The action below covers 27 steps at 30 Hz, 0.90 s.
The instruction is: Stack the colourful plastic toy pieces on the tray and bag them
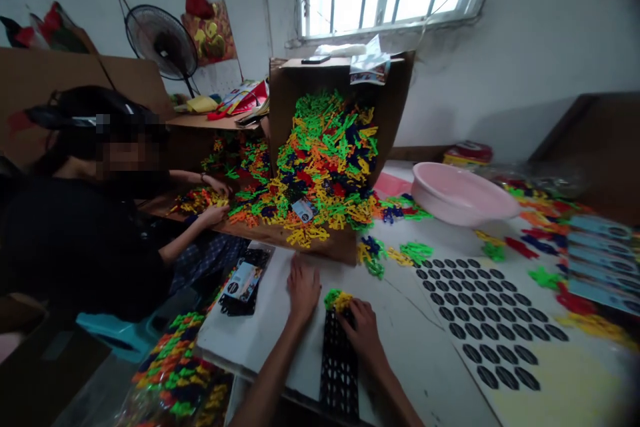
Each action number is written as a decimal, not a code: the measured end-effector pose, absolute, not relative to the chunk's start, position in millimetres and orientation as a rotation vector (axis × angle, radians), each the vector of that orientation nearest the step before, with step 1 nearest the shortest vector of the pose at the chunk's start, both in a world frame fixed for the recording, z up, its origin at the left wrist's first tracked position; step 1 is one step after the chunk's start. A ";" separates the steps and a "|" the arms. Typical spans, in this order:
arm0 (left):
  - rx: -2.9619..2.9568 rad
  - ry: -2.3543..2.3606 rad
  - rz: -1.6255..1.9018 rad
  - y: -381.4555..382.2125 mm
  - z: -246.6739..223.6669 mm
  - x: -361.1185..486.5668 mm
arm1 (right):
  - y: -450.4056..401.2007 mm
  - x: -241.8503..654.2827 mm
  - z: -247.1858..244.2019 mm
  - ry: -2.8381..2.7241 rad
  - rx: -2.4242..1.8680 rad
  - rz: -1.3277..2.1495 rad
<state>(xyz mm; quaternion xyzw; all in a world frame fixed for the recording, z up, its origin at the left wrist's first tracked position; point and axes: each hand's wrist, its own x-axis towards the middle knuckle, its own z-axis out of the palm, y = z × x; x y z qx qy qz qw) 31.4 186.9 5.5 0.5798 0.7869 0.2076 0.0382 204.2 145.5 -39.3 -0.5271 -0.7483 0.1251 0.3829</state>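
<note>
My right hand (365, 330) rests on the top of a black perforated plastic card (339, 367), its fingers against a small bunch of green and yellow plastic pieces (336, 300). My left hand (303, 290) lies palm down on the white table top (415, 340), holding nothing, a little to the left of the card. A large heap of multicoloured plastic pieces (325, 160) spills from a tilted cardboard box (395, 107) just beyond my hands.
A co-worker in black (75, 247) sits at left, hands (214, 215) in the pieces. A pink plastic basin (463, 193) stands right of the heap. A black-dotted sheet (485, 320) lies at right, with blue cards (600, 260) beyond. A bag of pieces (175, 373) sits below the table edge.
</note>
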 end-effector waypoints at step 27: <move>2.070 1.909 0.889 306.3 44.4 -14.7 | 135.4 195.7 -19.9 -1.925 -1.600 0.164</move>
